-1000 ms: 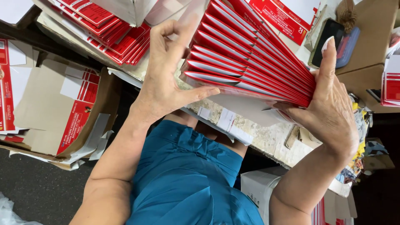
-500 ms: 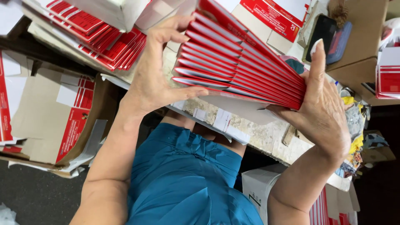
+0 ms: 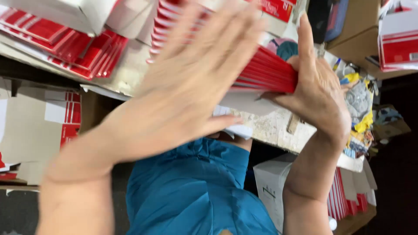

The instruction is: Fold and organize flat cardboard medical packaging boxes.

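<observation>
A stack of thin red flat cartons lies on edge on the speckled stone worktop. My right hand grips its right end, index finger pointing up along the side. My left hand is blurred and close to the camera. It is spread flat in front of the stack's left half, hiding most of it. I cannot tell whether the palm touches the cartons. My blue shirt fills the bottom centre.
More red flat cartons lie fanned at the upper left. A folded cardboard box with red panels sits at the left, and a white box below the worktop. At the upper right are a brown box and red-and-white packs.
My left hand has left the stack's left end and swung up and across in front of it, towards the camera. My right hand keeps its hold on the right end.
</observation>
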